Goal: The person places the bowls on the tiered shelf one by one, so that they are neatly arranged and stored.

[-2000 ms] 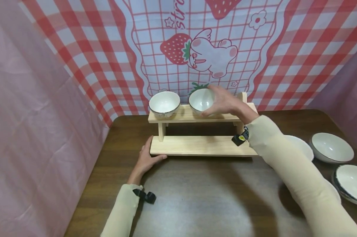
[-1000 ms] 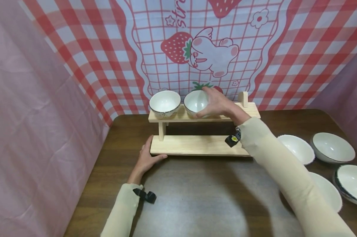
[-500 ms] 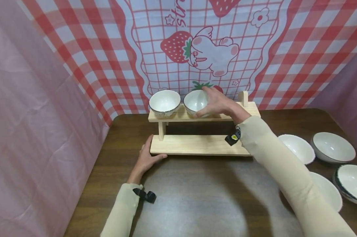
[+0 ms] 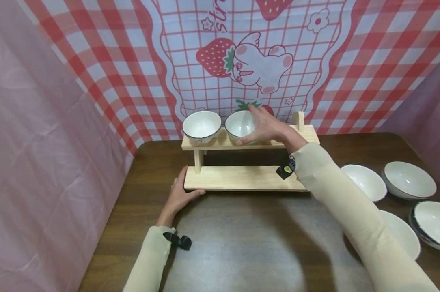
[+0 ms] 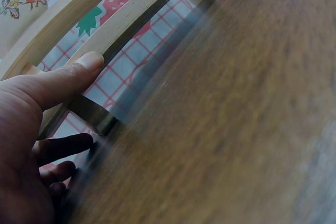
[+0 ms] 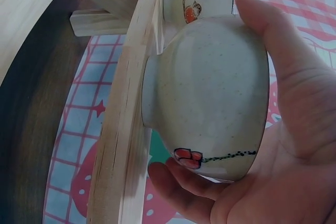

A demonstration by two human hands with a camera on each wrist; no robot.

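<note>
Holding flower-painted ceramic bowl (image 6: 210,93) in right grip (image 4: 265,125), spread wide to nearly bowl width, with thumb at near side and fingers at far side; standing on upper board (image 4: 307,133) of two-tier wooden stand (image 4: 238,178), just right of bird-painted ceramic bowl (image 4: 201,125), foot down, looks upright; clasping stand's lower left corner with left grip (image 4: 180,196), thumb along front edge, fingers round end; likely rigid, no give under squeeze; probably light to middling in weight, easy one-handed; glazed and shiny, so maybe slippery, especially on curved wall tapering to foot; surely breakable, apt to chip at rim if knocked against bird-painted neighbour; best taken by opposite sides near rim, as now, or cupped lower around belly; avoid pinching rim alone, risks tilting; set foot flat on board, let go evenly on both sides, slide thumb and fingers clear without dragging; mind narrow depth of board, could tip off front edge; hold stand steady, likely light softwood and easy to shift; expect same handling from white-lined bowls (image 4: 410,180) on table (image 4: 223,251) at right of stand
</note>
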